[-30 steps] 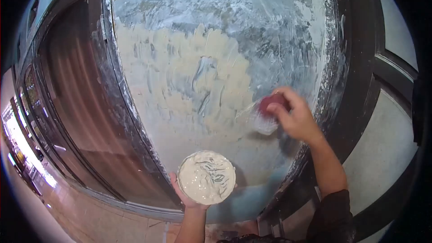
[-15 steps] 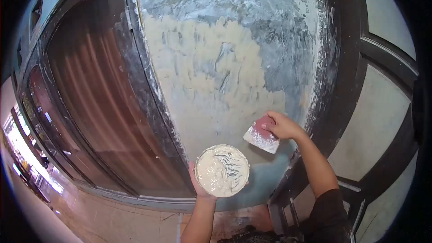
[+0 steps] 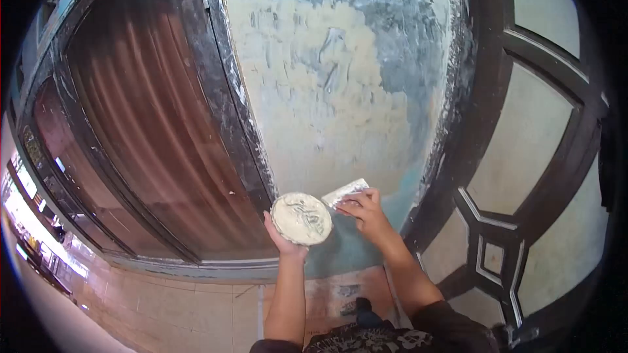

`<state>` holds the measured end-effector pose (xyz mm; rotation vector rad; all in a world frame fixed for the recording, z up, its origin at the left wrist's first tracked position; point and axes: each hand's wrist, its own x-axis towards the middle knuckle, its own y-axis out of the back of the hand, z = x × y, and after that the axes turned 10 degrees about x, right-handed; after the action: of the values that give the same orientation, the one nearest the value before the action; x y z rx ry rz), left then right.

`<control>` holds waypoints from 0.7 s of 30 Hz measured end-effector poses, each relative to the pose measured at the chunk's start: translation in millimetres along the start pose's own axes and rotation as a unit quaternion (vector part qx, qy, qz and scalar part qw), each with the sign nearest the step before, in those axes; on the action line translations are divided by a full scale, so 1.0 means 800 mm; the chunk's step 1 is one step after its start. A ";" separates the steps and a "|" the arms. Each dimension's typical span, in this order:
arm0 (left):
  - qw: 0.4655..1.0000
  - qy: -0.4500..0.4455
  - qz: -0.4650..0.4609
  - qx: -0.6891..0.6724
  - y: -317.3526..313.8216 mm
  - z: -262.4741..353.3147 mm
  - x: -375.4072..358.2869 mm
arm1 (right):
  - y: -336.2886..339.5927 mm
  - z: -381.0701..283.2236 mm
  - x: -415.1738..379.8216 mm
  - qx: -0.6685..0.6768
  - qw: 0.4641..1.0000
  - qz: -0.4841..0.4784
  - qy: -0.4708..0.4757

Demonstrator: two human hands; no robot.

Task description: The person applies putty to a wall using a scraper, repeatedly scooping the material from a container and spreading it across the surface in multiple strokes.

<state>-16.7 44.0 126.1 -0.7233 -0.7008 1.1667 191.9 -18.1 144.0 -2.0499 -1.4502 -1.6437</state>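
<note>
My left hand is wrapped round the underside of a round tub filled with cream putty. The putty's surface is ridged, with grey marks through it. In my right hand is a flat putty scraper, tilted, its white-smeared blade turned up and its left end close beside the tub's rim. Behind both hands stands a wall panel, its lower and middle part coated in cream putty. Bare blue-grey surface shows at the top and right of it.
A dark-framed window with a brown curtain behind it is on the left. Dark wooden panelling with pale insets rises on the right. Below are floor tiles and a stained sheet at the wall's foot.
My right hand has brought the scraper left from in front of the wall to the tub's rim and turned it over. The tub is tilted more, and the view has dipped lower.
</note>
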 end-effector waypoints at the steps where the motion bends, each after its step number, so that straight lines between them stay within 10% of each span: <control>1: 1.000 -0.002 0.000 -0.002 0.027 -0.011 0.015 | -0.010 0.007 -0.008 -0.007 1.000 0.007 0.009; 8: 0.995 0.098 -0.008 -0.036 0.098 -0.037 0.036 | -0.050 0.041 -0.043 -0.066 0.995 0.068 0.002; 14: 0.990 0.129 -0.006 -0.055 0.126 -0.048 0.029 | -0.044 0.090 -0.066 -0.124 0.983 -0.135 -0.006; 21: 0.990 0.128 0.007 -0.061 0.148 -0.061 0.031 | -0.057 0.070 -0.065 -0.151 0.981 -0.104 0.054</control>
<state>-36.7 89.0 4.8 -0.9629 -0.5547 1.0265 199.2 10.3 60.1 -1.9656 -1.4996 -2.1427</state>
